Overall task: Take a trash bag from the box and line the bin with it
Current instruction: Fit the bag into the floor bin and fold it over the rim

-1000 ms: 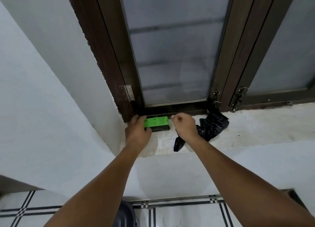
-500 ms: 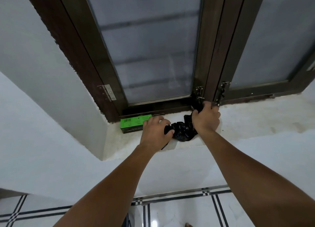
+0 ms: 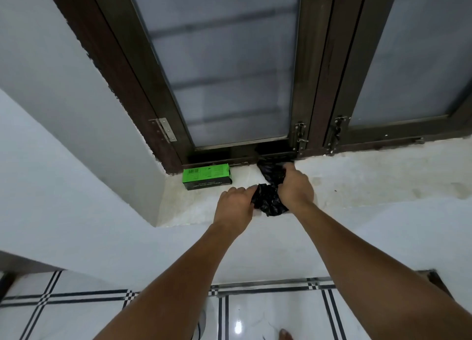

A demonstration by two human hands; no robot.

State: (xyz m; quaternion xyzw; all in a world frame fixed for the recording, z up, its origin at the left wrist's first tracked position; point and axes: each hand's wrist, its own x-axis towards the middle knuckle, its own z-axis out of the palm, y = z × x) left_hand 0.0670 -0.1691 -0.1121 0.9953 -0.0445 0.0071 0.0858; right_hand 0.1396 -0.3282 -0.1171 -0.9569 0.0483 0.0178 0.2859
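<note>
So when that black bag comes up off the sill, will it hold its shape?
Probably not. The black bag is crumpled between the left hand and right hand, so it likely hangs limp. It looks thin, probably very light. The glossy film may slip.

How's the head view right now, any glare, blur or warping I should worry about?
Head view: strong wide-angle bending of the window frame; small glare spot on the floor tiles; both hands, left hand and right hand, and the black trash bag sharp; green box readable.
</note>
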